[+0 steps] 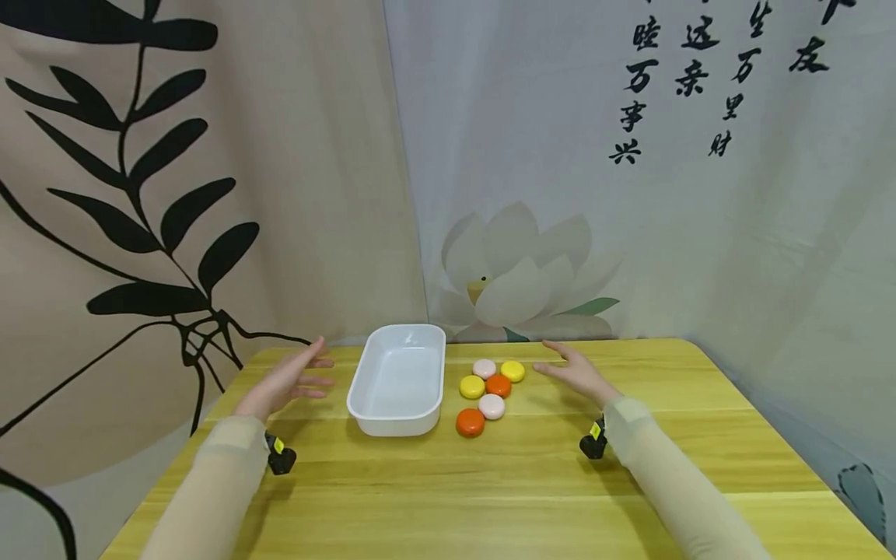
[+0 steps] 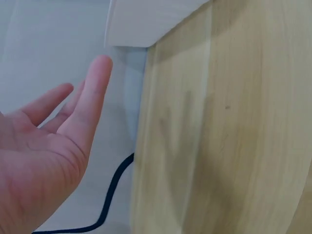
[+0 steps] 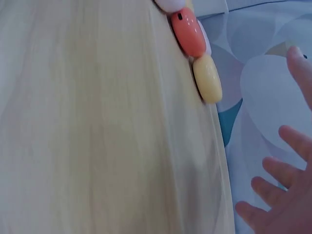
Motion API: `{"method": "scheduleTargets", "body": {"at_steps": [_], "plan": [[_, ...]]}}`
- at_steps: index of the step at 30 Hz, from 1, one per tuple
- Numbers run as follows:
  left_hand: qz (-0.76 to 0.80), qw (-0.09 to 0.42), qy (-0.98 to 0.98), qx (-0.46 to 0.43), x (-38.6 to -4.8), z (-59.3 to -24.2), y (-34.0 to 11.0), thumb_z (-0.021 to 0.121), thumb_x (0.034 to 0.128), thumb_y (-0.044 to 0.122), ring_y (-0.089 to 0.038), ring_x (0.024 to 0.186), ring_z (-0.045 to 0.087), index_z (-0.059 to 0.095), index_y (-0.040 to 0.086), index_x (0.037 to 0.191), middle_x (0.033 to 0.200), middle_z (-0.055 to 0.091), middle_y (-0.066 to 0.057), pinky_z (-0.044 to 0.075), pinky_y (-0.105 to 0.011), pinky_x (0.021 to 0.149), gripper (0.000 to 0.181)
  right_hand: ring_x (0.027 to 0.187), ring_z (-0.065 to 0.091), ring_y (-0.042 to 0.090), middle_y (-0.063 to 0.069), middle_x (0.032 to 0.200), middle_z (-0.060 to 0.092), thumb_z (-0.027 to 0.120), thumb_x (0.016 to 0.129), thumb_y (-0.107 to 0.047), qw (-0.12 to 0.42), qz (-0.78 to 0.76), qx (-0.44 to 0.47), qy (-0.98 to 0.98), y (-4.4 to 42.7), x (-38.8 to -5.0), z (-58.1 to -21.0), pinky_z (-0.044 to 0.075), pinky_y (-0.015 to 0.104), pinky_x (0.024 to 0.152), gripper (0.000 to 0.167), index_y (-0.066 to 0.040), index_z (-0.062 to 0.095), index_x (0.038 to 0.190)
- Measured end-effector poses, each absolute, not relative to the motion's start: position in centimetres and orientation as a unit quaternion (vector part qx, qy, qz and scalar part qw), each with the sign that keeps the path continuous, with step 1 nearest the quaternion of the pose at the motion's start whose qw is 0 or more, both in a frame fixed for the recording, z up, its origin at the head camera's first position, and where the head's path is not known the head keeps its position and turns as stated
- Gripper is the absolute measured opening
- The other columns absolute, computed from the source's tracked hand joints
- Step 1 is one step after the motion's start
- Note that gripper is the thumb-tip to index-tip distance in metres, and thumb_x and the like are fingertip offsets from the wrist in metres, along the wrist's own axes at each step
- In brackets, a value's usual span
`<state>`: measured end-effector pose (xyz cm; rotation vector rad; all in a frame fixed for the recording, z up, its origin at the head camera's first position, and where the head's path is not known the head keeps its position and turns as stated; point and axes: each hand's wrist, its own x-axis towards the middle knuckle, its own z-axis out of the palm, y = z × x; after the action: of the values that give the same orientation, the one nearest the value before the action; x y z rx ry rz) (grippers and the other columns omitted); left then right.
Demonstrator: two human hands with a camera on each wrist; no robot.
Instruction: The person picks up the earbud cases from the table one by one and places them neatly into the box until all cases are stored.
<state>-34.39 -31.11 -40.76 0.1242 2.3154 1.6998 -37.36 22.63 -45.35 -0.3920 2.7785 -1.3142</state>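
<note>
A white rectangular dish [image 1: 396, 426] stands on the wooden table, left of a loose cluster of smooth rounded pieces. The cluster has two yellow pieces [image 1: 472, 386], two orange pieces [image 1: 470, 422] and two pale pink pieces [image 1: 491, 406]. To the left of the dish my left hand [image 1: 285, 381] hovers with fingers extended, holding nothing. My right hand [image 1: 575, 373] is held just right of the cluster, fingers spread and touching nothing. In the right wrist view, a yellow piece [image 3: 207, 79] and an orange piece [image 3: 188, 32] lie near the table edge.
The wooden table [image 1: 532, 498] has rounded far corners. Behind it hangs a curtain [image 1: 329, 171] printed with dark leaves, a lotus and characters. Each wrist wears a small black device, such as the left one [image 1: 281, 457].
</note>
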Motion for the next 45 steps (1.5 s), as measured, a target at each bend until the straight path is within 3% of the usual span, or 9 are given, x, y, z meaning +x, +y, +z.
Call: {"method": "scheduleTargets", "body": {"at_steps": [8, 12, 16, 19, 23, 34, 45], "plan": [[0.614, 0.152, 0.774, 0.039, -35.1, -42.6, -30.4, 0.050, 0.0996, 0.045, -0.046, 0.122, 0.048, 0.024, -0.011, 0.146, 0.147, 0.029, -0.033, 0.049, -0.044, 0.095, 0.077, 0.137, 0.029, 0.044, 0.019, 0.154, 0.029, 0.066, 0.092, -0.037, 0.034, -0.500, -0.126, 0.856, 21.7, -37.9, -46.2, 0.029, 0.055, 0.110, 0.074, -0.004, 0.033, 0.150], [0.620, 0.160, 0.767, 0.038, -35.3, -43.1, -30.1, 0.055, 0.0999, 0.032, -0.034, 0.110, 0.059, 0.029, -0.010, 0.146, 0.144, 0.036, -0.032, 0.051, -0.041, 0.092, 0.068, 0.136, 0.032, 0.043, 0.019, 0.153, 0.030, 0.067, 0.092, -0.035, 0.037, -0.524, -0.116, 0.843, 21.4, -38.4, -46.8, 0.030, 0.053, 0.110, 0.074, -0.003, 0.033, 0.150], [0.626, 0.167, 0.760, 0.049, -35.4, -43.6, -30.0, 0.057, 0.0991, 0.023, -0.021, 0.092, 0.065, 0.033, -0.011, 0.144, 0.132, 0.053, -0.024, 0.055, -0.036, 0.085, 0.062, 0.135, 0.035, 0.040, 0.017, 0.152, 0.033, 0.068, 0.091, -0.031, 0.042, -0.542, -0.103, 0.833, 20.9, -38.6, -47.1, 0.031, 0.051, 0.110, 0.071, -0.007, 0.036, 0.149], [0.632, 0.171, 0.753, 0.060, -35.5, -43.9, -30.0, 0.058, 0.0984, 0.018, -0.019, 0.089, 0.066, 0.036, -0.011, 0.143, 0.117, 0.064, -0.012, 0.056, -0.035, 0.083, 0.058, 0.134, 0.037, 0.039, 0.016, 0.152, 0.034, 0.070, 0.090, -0.030, 0.044, -0.557, -0.096, 0.824, 20.4, -38.8, -47.4, 0.032, 0.051, 0.109, 0.070, -0.009, 0.038, 0.149], [0.639, 0.179, 0.745, 0.070, -35.6, -44.4, -29.9, 0.057, 0.0988, 0.015, -0.021, 0.090, 0.067, 0.038, -0.010, 0.143, 0.109, 0.067, -0.005, 0.056, -0.036, 0.083, 0.054, 0.132, 0.040, 0.037, 0.017, 0.152, 0.033, 0.071, 0.089, -0.028, 0.050, -0.581, -0.091, 0.807, 20.1, -39.0, -48.1, 0.033, 0.050, 0.109, 0.074, -0.006, 0.035, 0.150], [0.659, 0.183, 0.725, 0.082, -35.5, -44.9, -28.8, 0.053, 0.0999, 0.009, -0.018, 0.088, 0.068, 0.029, -0.012, 0.145, 0.103, 0.069, -0.003, 0.056, -0.030, 0.079, 0.055, 0.134, 0.038, 0.036, 0.022, 0.148, 0.037, 0.067, 0.091, -0.011, 0.077, -0.631, -0.078, 0.768, 18.8, -39.5, -48.6, 0.030, 0.050, 0.111, 0.066, 0.000, 0.035, 0.148], [0.688, 0.181, 0.697, 0.092, -35.1, -45.5, -28.9, 0.054, 0.0984, 0.006, -0.013, 0.083, 0.067, 0.025, -0.011, 0.147, 0.100, 0.069, -0.002, 0.056, -0.026, 0.076, 0.059, 0.135, 0.036, 0.036, 0.019, 0.147, 0.041, 0.067, 0.090, -0.006, 0.089, -0.608, -0.070, 0.786, 18.1, -40.3, -48.7, 0.025, 0.049, 0.113, 0.061, 0.001, 0.042, 0.144]]}}
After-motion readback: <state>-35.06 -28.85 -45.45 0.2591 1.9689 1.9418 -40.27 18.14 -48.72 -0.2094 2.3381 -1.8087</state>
